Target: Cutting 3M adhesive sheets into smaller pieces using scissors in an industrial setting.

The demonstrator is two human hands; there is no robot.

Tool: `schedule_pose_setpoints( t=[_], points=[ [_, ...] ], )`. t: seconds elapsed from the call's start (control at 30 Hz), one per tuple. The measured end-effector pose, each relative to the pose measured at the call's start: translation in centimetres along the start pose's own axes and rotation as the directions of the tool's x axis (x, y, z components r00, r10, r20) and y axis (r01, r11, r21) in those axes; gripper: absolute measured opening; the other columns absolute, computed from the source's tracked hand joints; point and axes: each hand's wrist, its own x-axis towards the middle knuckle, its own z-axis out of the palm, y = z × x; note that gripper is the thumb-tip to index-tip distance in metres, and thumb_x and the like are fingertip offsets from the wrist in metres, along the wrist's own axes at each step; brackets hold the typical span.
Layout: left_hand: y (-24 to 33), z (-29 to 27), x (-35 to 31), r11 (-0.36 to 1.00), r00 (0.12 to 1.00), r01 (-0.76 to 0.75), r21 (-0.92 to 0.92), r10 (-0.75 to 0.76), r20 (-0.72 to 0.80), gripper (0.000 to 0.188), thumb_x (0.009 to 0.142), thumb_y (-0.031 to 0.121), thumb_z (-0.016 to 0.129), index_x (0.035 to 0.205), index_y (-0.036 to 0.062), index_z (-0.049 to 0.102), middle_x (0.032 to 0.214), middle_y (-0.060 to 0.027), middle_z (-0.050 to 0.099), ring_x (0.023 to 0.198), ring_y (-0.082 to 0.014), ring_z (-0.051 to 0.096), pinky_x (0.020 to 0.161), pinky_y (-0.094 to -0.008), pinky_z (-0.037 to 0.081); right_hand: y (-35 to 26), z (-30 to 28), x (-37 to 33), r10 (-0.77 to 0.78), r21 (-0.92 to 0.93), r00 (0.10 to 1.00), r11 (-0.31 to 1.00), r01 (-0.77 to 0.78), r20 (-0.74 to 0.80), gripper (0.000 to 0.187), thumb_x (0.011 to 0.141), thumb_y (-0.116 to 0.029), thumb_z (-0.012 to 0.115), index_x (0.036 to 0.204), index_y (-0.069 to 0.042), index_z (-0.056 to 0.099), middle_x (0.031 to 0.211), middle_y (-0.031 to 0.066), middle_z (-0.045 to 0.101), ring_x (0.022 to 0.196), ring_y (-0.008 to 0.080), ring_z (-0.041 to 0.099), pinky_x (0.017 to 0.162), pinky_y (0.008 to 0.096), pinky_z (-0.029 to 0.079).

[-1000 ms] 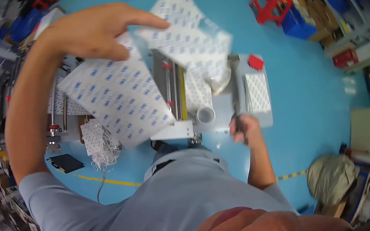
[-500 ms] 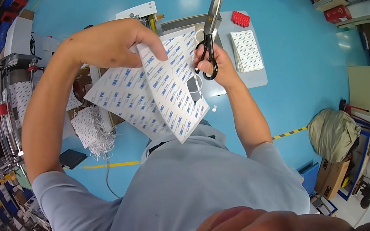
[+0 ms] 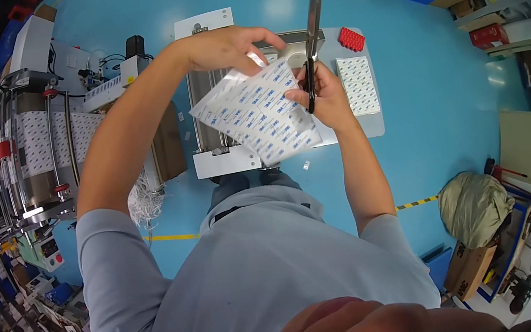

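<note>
My right hand (image 3: 327, 97) is closed round the black handles of a pair of scissors (image 3: 313, 26), whose long blades point up and away from me. Its thumb also lies at the right edge of a white sheet (image 3: 264, 114) printed all over in blue. Over the far edge of that sheet bends my left hand (image 3: 229, 48), thumb and fingers around a shiny lifted bit of it, index finger stretched to the right. The sheet hangs tilted in front of my waist; part of the left fingers' grip is hidden.
Behind the sheet stands a roller device with white end plates (image 3: 227, 162). A grey table (image 3: 372, 127) carries a stack of printed sheets (image 3: 357, 85) and a red bumpy block (image 3: 351, 39). Leftward are a larger roller machine (image 3: 40, 191) and shredded white strips (image 3: 145, 202).
My left hand has moved right and its index finger has stretched out. The sheet has swung from a folded, spread hang to a more compact one. The scissors have turned nearly edge-on.
</note>
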Motion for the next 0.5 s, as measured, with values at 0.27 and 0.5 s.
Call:
schedule_pose_setpoints(
  t=[0.27, 0.5],
  points=[
    [-4.1, -1.4, 1.8, 0.983, 0.938, -0.099, -0.154, 0.041, -0.344, 0.048, 0.087, 0.024, 0.06, 0.126, 0.004, 0.044, 0.107, -0.0094, 0.063, 0.096, -0.0141, 0.057, 0.083, -0.0263, 0.044, 3.6, 0.0, 1.6, 0.136, 0.03, 0.968, 0.991, -0.132, -0.213, 0.03, 0.071, -0.002, 0.075, 0.085, -0.006, 0.049, 0.073, -0.0011, 0.055, 0.065, 0.0057, 0.052, 0.06, 0.0197, 0.044],
    [-12.8, 1.1, -8.7, 0.876, 0.632, -0.219, -0.43, -0.208, -0.746, 0.04, 0.09, 0.026, 0.057, 0.123, 0.0064, 0.047, 0.109, -0.0066, 0.061, 0.092, -0.0122, 0.057, 0.081, -0.0251, 0.043, 12.3, -2.8, 5.3, 0.164, -0.089, 0.861, 0.968, -0.234, -0.481, 0.029, 0.073, -0.013, 0.076, 0.084, -0.004, 0.051, 0.072, -0.0008, 0.052, 0.063, 0.0072, 0.047, 0.056, 0.0211, 0.04]
  ],
)
